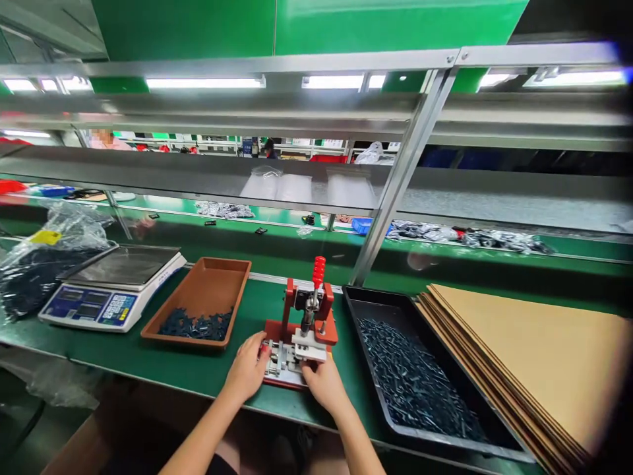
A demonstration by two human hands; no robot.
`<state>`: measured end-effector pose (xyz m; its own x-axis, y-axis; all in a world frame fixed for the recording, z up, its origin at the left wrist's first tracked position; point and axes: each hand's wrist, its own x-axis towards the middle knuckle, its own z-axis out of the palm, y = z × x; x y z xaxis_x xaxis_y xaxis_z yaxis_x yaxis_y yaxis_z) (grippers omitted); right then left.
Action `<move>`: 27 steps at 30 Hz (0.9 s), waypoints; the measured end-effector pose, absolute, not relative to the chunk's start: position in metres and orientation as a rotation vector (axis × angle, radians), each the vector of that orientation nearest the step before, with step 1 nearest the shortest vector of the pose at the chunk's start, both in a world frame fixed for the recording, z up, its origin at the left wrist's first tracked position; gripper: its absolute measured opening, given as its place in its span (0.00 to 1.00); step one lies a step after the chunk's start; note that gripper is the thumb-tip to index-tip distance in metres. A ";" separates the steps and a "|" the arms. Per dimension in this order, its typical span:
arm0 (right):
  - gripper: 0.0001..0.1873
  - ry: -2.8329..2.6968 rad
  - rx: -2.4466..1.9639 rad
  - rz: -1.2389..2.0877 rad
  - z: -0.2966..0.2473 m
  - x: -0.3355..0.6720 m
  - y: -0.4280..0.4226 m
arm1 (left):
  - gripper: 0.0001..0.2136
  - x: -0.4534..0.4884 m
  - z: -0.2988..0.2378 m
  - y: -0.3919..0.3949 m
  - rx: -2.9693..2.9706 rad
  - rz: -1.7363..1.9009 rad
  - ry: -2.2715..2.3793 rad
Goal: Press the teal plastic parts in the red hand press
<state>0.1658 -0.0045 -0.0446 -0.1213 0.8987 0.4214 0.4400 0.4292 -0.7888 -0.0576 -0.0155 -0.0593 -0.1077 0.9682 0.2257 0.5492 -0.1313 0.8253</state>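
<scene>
- Green desk (198, 369) with one red toggle-clamp press (309, 330) at centre
- Two grips, left (246, 367) and right (324, 386), curled on the press's base; fingers partly hidden, any pinch unclear
- One scale (111, 310), brown tray (217, 270), black tray (376, 310)
- One cardboard stack (524, 356), cut off at right

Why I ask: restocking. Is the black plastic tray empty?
Not empty: the black plastic tray holds a loose heap of small dark parts spread over most of its floor.

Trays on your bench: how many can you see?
2: a brown tray holding dark parts, left of the red toggle press, and a black tray full of dark parts to its right. Others may be out of view.
</scene>
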 end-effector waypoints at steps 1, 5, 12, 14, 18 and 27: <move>0.19 -1.748 -1.172 0.603 -0.047 0.164 -0.004 | 0.27 -0.057 -0.059 -0.012 1.595 1.205 1.641; 0.18 -1.767 -1.204 0.580 -0.051 0.160 -0.002 | 0.32 -0.055 -0.057 -0.001 1.379 1.326 1.543; 0.12 -1.701 -1.337 0.380 -0.037 0.167 -0.030 | 0.29 -0.053 -0.053 -0.067 1.521 1.478 1.855; 0.10 -1.672 -1.365 0.343 -0.036 0.161 -0.058 | 0.28 -0.046 -0.055 -0.111 1.471 1.453 1.803; 0.11 -1.902 -1.152 0.717 -0.039 0.121 -0.126 | 0.27 -0.024 -0.062 -0.178 1.028 1.163 1.426; 0.15 -1.851 -1.381 0.460 -0.008 0.231 -0.083 | 0.31 -0.202 -0.120 -0.216 0.976 0.814 2.050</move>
<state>0.2310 -0.0826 -0.0083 -0.1194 0.9248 0.3611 0.6482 0.3481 -0.6773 -0.2016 -0.2156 -0.1202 -0.4598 0.8251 -0.3283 0.3752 0.5156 0.7703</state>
